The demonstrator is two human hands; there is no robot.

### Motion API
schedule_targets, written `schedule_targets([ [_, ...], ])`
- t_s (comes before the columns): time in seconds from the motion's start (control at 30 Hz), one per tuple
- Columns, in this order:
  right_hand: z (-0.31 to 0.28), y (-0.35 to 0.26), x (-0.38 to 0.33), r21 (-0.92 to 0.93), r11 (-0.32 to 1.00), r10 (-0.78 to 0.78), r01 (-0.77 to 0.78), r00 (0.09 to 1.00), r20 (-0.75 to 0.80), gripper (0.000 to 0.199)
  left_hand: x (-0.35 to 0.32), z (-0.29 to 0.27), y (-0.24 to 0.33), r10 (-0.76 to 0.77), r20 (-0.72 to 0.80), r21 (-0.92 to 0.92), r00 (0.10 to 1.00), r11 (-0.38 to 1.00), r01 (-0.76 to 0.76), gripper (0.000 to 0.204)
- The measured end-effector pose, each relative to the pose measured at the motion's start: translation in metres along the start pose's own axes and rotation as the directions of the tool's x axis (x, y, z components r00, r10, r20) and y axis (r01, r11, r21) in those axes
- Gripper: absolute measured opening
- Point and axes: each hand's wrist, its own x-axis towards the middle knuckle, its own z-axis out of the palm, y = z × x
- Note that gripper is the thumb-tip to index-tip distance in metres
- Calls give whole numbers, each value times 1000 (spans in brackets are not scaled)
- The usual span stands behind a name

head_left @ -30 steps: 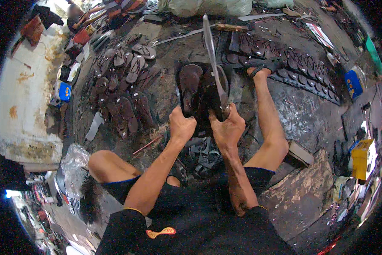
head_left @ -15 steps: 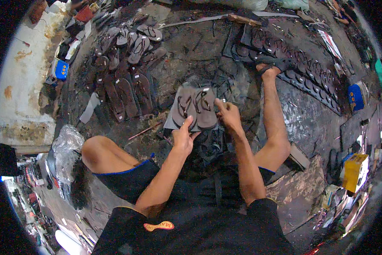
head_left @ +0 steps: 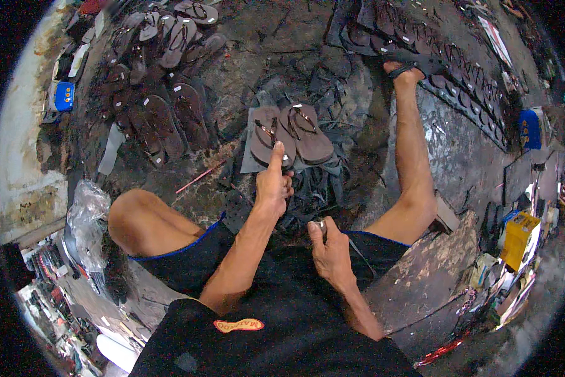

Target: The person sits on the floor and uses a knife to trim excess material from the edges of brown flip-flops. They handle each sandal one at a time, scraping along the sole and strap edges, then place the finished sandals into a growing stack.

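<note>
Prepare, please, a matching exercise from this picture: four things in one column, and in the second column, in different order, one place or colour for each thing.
Things
1. left hand
2. right hand
3. stick
4. plastic bag

Places and colours
A. see-through, beside the left knee
B. thumb on a sandal
C. pink, on the floor
D. near the shorts, apart from the sandals

Pairs: 1-B, 2-D, 3-C, 4-A

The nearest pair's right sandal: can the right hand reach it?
Probably yes: only dark scraps show between the right hand and this sandal, though the hand seems to hold something.
</note>
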Motion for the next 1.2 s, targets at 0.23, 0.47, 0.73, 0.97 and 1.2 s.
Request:
schedule_targets([
  [0.23,13,4,31,-139,988,62,-60,998,11,37,4,-5,9,-63,146,-118,987,990,81,45],
  [0.47,30,33,101,-208,977,37,-46,998,-46,58,5,-6,12,-166,182,-164,969,967,196,42],
  [0.73,18,28,153,51,988,-146,143,987,68,31,10,-10,9,-196,239,-186,951,952,243,36],
  [0.97,31,57,191,185,983,-61,14,967,246,36,5,6,9,-125,249,-248,960,950,188,38],
  [1.2,76,96,226,165,914,-392,371,911,128,45,14,3,-6,-132,289,-278,948,936,215,39],
])
